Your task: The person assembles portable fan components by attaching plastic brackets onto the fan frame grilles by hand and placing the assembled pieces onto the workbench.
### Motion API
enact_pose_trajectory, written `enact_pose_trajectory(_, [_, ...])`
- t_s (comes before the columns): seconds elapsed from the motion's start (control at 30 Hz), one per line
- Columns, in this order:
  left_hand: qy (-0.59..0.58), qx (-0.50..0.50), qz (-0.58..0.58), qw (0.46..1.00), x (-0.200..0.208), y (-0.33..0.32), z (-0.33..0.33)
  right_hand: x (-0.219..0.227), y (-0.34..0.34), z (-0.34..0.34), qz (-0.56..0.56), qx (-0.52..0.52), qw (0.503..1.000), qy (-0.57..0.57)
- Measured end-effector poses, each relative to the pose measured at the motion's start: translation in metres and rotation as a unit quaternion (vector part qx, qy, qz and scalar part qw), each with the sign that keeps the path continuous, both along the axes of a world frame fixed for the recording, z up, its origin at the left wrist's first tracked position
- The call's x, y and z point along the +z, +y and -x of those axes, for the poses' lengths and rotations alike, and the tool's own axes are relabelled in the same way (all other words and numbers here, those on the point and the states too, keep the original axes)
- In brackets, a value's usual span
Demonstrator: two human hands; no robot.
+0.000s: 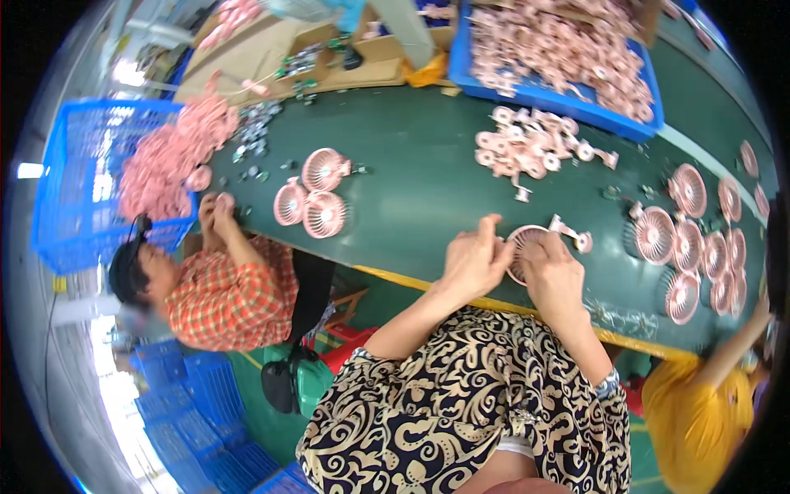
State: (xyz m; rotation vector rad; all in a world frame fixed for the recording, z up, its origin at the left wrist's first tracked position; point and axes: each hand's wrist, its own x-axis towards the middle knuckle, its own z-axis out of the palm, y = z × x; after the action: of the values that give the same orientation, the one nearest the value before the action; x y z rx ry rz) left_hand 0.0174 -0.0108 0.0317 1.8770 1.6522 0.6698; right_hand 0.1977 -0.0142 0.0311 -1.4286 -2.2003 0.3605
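A round pink fan grille (pixel 518 262) with radial slats is on the green table close in front of me. My right hand (pixel 556 280) has its fingers bent over the grille's right side and covers part of it. To the grille's left is my left hand (pixel 476 262), index finger stretched out and the other fingers partly bent; nothing shows in it. Just beyond my right hand lies a small pink bracket (pixel 572 233) with a round end. Farther off is a loose pile of similar pink brackets (pixel 527 142).
A blue tray (pixel 568 107) heaped with pink parts stands at the far right. Grouped grilles lie left (pixel 324 216) and right (pixel 688 245). A co-worker in a checked shirt (pixel 234 300) sits left by a blue crate (pixel 62 222); another in yellow (pixel 699 420) is right.
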Motion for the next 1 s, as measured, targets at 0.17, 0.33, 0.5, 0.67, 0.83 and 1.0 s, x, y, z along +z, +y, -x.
enact_pose_trajectory(0.17, [-0.040, -0.013, 0.050, 0.998, 0.000, 0.004, 0.002, 0.002, 0.003, 0.001, -0.001, 0.013, 1.000, -0.006])
enact_pose_trajectory(0.33, [-0.040, 0.029, 0.067, 0.997, 0.003, 0.006, 0.004, 0.005, 0.005, 0.005, 0.011, 0.006, 1.000, 0.021])
enact_pose_trajectory(0.5, [-0.041, 0.039, 0.029, 0.998, -0.006, 0.008, 0.005, 0.004, 0.007, 0.008, -0.009, 0.002, 1.000, 0.028])
enact_pose_trajectory(0.67, [-0.048, 0.019, 0.037, 0.998, -0.004, 0.010, -0.002, 0.010, 0.001, -0.004, 0.005, 0.001, 1.000, 0.025])
enact_pose_trajectory(0.83, [-0.099, 0.019, 0.048, 0.994, -0.006, 0.005, 0.006, 0.015, -0.013, -0.018, 0.081, 0.031, 0.994, 0.073])
enact_pose_trajectory(1.0, [-0.195, 0.014, 0.040, 0.980, -0.008, 0.002, 0.007, 0.028, -0.036, -0.069, 0.071, -0.029, 0.994, 0.072])
